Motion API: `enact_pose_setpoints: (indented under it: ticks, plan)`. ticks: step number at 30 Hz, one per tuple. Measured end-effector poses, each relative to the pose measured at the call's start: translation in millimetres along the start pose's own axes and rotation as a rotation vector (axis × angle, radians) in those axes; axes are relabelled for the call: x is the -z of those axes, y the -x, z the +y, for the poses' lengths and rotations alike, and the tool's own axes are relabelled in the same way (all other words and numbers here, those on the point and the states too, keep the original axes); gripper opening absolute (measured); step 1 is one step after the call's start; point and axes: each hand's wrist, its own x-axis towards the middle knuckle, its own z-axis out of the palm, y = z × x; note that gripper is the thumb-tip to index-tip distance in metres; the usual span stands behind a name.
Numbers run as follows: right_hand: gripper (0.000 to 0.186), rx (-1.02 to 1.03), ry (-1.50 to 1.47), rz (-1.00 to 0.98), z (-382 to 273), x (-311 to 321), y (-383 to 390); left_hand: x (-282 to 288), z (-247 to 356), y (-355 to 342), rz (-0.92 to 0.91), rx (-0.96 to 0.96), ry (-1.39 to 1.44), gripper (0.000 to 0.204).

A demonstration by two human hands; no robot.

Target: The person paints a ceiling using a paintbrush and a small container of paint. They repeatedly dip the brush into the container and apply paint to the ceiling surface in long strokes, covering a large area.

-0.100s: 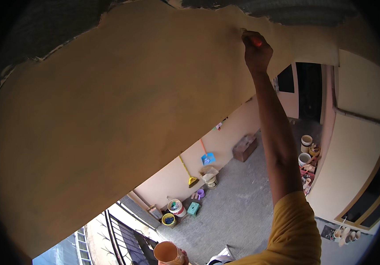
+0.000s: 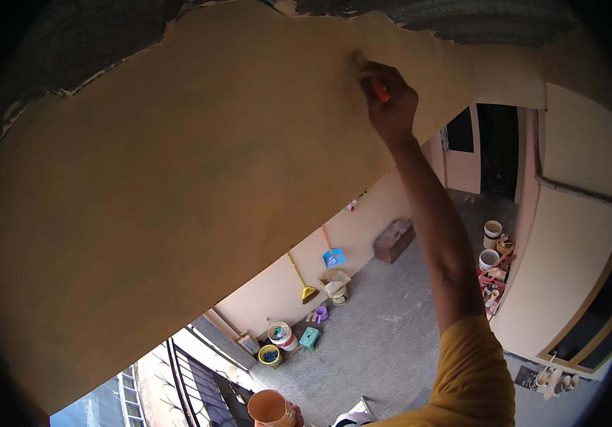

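Note:
My right hand [image 2: 393, 107] is raised on an outstretched arm, its fingers closed round a paintbrush [image 2: 381, 90] with a red-orange handle. The pale bristle end reaches the broad tan painted surface [image 2: 178, 178] near its upper edge. At the bottom of the view, my left hand [image 2: 297, 415] is wrapped round the side of an orange paint pot [image 2: 269, 409]. Only a few of its fingers show; the pot's mouth faces up. The depth of anything inside the pot is hard to make out.
Far below lies a grey floor [image 2: 384, 320]. Along its wall stand a brown box [image 2: 393, 240], a yellow broom [image 2: 309, 292], a blue dustpan [image 2: 333, 258], buckets [image 2: 282, 336] and a green stool [image 2: 309, 338]. Jagged corrugated roofing [image 2: 505, 23] edges the tan surface. A dark railing [image 2: 195, 384] runs lower left.
My right hand has moved left and slightly down across the tan surface with the paintbrush. The left hand and the pot stay in nearly the same place.

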Motion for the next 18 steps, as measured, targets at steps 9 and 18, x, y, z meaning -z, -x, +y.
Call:
enact_pose_setpoints:
  ticks: [9, 18]
  plan:
    - [0.019, 0.162, -0.228, -0.003, -81.6, 36.1, 36.4, 16.2, -15.9, 10.3, 0.127, -0.119, -0.184, 0.059]
    - [0.016, 0.091, -0.205, -0.187, -75.1, 18.2, 45.8, 42.0, 3.8, -2.4, 0.051, 0.152, 0.168, 0.059]
